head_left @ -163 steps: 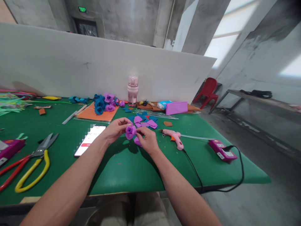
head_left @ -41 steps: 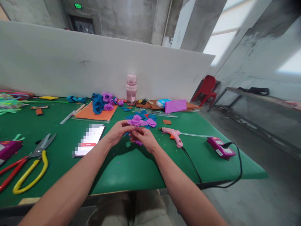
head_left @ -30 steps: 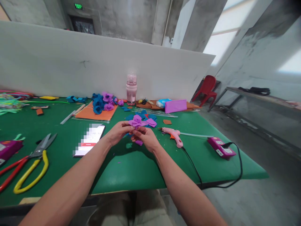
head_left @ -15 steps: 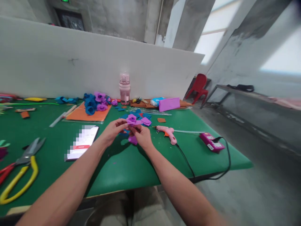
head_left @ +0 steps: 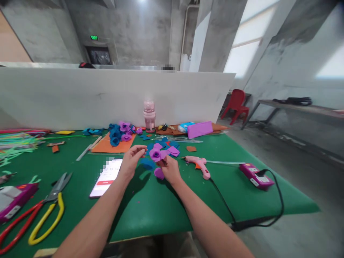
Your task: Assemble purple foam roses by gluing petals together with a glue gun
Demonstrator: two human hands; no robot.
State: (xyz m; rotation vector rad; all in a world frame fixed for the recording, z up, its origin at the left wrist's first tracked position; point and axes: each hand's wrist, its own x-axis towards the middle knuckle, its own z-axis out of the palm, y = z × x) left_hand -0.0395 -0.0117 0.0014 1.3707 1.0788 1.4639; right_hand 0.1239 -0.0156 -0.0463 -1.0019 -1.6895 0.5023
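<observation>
A purple felt flower (head_left: pixel 157 153), rolled tight at its centre, is pinched from below by my right hand (head_left: pixel 171 168). My left hand (head_left: pixel 132 162) is just left of the flower and apart from it, fingers stretched forward and thumb a little away from them; I see nothing in it. Beneath and behind the flower lie loose blue felt pieces (head_left: pixel 147 164) and a purple felt petal (head_left: pixel 174 151). Another purple piece (head_left: pixel 159 173) is on the table below my right hand.
A pink glue gun (head_left: pixel 197 163) lies right of my hands, its cable crossing the table edge near a purple power strip (head_left: pixel 256 176). On the left are a phone (head_left: pixel 107 177) and red-and-yellow-handled shears (head_left: pixel 55 195). Finished felt flowers (head_left: pixel 115 136) and a pink bottle (head_left: pixel 149 116) stand behind.
My left hand has let go of the purple flower and moved left; my right hand keeps it. The view has tilted up and shifted left.
</observation>
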